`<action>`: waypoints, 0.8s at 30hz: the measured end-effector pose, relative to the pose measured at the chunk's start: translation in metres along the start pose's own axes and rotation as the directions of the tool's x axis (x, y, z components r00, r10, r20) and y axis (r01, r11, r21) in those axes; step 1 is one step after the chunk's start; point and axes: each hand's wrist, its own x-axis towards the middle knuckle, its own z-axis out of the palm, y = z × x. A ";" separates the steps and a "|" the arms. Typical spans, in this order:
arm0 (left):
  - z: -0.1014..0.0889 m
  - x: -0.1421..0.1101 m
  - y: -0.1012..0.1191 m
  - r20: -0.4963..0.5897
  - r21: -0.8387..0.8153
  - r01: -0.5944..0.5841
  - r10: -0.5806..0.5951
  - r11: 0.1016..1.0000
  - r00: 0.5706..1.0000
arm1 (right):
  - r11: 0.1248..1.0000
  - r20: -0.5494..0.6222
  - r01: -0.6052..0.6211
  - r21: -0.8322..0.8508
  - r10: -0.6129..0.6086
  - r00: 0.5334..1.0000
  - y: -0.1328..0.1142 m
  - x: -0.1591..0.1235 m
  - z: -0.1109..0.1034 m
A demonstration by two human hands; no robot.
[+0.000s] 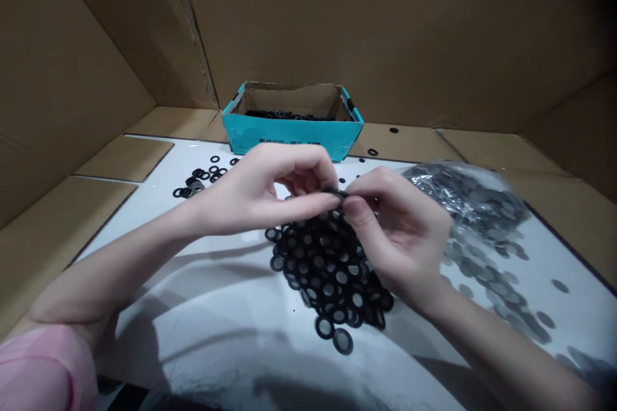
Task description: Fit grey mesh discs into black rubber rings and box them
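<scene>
My left hand [274, 189] and my right hand [400, 231] meet above the middle of the white table. Thumb and fingers of both are pinched on one small black rubber ring [341, 193], seen nearly edge-on; whether a disc sits inside it I cannot tell. Right below lies a heap of black rings with grey discs in their centres [328, 270]. Two of these pieces lie at the heap's near edge. Loose black rings [212, 171] are scattered beyond my left wrist. To the right of my right hand, loose grey discs [501, 289] spread over the table.
A blue cardboard box [292, 131] holding many black rings stands at the back. A clear plastic bag [467, 196] with grey discs lies at the right. Cardboard walls [361, 32] enclose the white table [216, 321] at the back and sides.
</scene>
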 end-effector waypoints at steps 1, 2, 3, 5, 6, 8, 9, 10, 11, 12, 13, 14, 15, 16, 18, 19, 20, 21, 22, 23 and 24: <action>0.003 0.000 0.000 -0.028 -0.002 -0.011 0.011 1.000 1.000 | 1.000 -0.014 -0.005 0.003 0.005 1.000 0.002 -0.001 0.000; 0.005 -0.001 0.000 -0.042 -0.016 -0.013 0.013 1.000 0.999 | 1.000 -0.018 -0.003 0.001 0.003 1.000 0.003 -0.002 0.000; 0.007 -0.001 0.001 -0.049 -0.039 -0.009 0.007 0.999 0.999 | 1.000 -0.010 0.007 -0.007 -0.007 1.000 0.005 -0.002 0.000; 0.009 -0.001 0.001 -0.060 -0.099 0.012 -0.018 0.995 0.998 | 0.998 0.039 0.055 -0.037 -0.054 0.998 0.008 -0.003 0.000; 0.010 -0.001 0.001 -0.066 -0.124 0.022 -0.030 0.992 0.997 | 0.995 0.061 0.087 -0.053 -0.084 0.995 0.009 -0.003 0.000; 0.011 -0.001 0.002 -0.074 -0.164 0.040 -0.053 0.986 0.996 | 0.988 0.086 0.134 -0.074 -0.127 0.988 0.011 -0.002 0.000; 0.011 -0.001 0.002 -0.073 -0.186 0.050 -0.064 0.981 0.995 | 0.987 0.085 0.143 -0.074 -0.136 0.987 0.011 -0.002 0.000; 0.011 -0.001 0.003 -0.068 -0.212 0.059 -0.075 0.976 0.995 | 0.988 0.079 0.142 -0.067 -0.136 0.988 0.011 -0.002 0.000; 0.011 -0.001 0.003 -0.065 -0.240 0.069 -0.087 0.968 0.994 | 0.989 0.075 0.138 -0.050 -0.134 0.988 0.011 -0.001 -0.001; 0.011 -0.001 0.004 -0.064 -0.269 0.078 -0.099 0.960 0.993 | 0.990 0.075 0.135 -0.028 -0.133 0.988 0.011 -0.001 -0.001; 0.012 -0.001 0.005 -0.062 -0.299 0.088 -0.111 0.950 0.992 | 0.991 0.081 0.134 -0.003 -0.134 0.988 0.010 -0.001 -0.002; 0.012 -0.001 0.006 -0.062 -0.327 0.097 -0.124 0.940 0.990 | 0.991 0.088 0.133 0.024 -0.134 0.987 0.010 -0.001 -0.002; 0.013 -0.001 0.007 -0.063 -0.354 0.104 -0.135 0.930 0.989 | 0.990 0.099 0.131 0.050 -0.136 0.986 0.010 0.000 -0.003; 0.013 -0.002 0.007 -0.062 -0.377 0.109 -0.143 0.920 0.988 | 0.989 0.108 0.132 0.070 -0.139 0.984 0.009 0.000 -0.004; 0.015 -0.003 0.009 -0.063 -0.409 0.112 -0.151 0.906 0.987 | 0.986 0.121 0.136 0.097 -0.147 0.982 0.009 0.000 -0.005; 0.015 -0.003 0.009 -0.062 -0.416 0.114 -0.153 0.902 0.986 | 0.984 0.122 0.139 0.108 -0.152 0.981 0.008 0.000 -0.005; 0.015 -0.003 0.010 -0.061 -0.420 0.113 -0.153 0.901 0.986 | 0.983 0.123 0.140 0.115 -0.154 0.980 0.008 0.000 -0.006; 0.015 -0.003 0.011 -0.058 -0.420 0.114 -0.151 0.900 0.987 | 0.983 0.123 0.140 0.120 -0.155 0.980 0.008 0.000 -0.006; 0.015 -0.003 0.011 -0.054 -0.417 0.115 -0.151 0.902 0.987 | 0.983 0.124 0.137 0.123 -0.152 0.981 0.008 0.000 -0.006; 0.014 -0.003 0.012 -0.049 -0.414 0.116 -0.150 0.903 0.988 | 0.983 0.125 0.132 0.127 -0.148 0.981 0.008 0.000 -0.006; 0.014 -0.003 0.012 -0.042 -0.410 0.118 -0.148 0.904 0.988 | 0.983 0.124 0.126 0.130 -0.143 0.982 0.009 -0.001 -0.007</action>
